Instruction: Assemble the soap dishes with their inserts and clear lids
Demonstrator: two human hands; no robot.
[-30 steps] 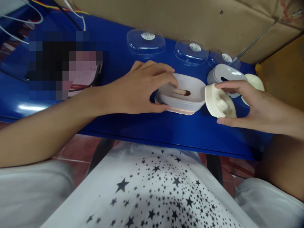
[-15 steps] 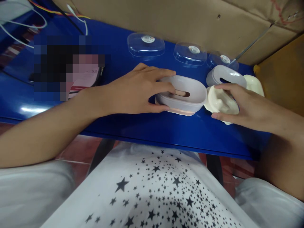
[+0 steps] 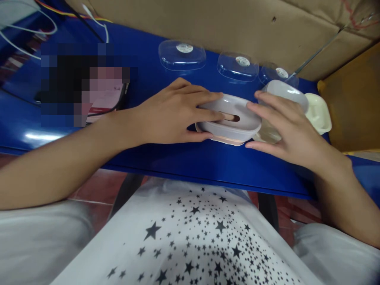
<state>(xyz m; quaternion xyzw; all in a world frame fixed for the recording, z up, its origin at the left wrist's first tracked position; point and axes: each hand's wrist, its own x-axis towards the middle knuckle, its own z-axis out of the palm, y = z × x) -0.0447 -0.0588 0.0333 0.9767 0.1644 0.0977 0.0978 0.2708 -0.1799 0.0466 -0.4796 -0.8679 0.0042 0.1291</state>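
Note:
A white oval plastic soap dish [image 3: 234, 103] with a slot in its bottom rests over a pale pink base [image 3: 228, 140] on the blue table. My left hand [image 3: 178, 113] grips its left end, the thumb outside the wall and fingers inside; one finger reaches toward the slot. At the dish's right end my right hand [image 3: 285, 126] is spread, its fingertips close to the rim; whether they touch it I cannot tell. Under that hand lies a cream plastic piece [image 3: 265, 132], partly hidden. Behind it stands a second white soap dish [image 3: 286, 93].
Three clear lids with round stickers line the back: left lid [image 3: 181, 61], middle lid [image 3: 237, 71], right lid [image 3: 276, 75]. A cream tray [image 3: 323, 114] sits at the right by a brown board. A pixelated dark and pink object [image 3: 103, 89] lies left, with cables behind.
My right hand has let go of the cream piece and shifted left toward the held dish. The cream tray at the right shows more. My left hand has barely moved.

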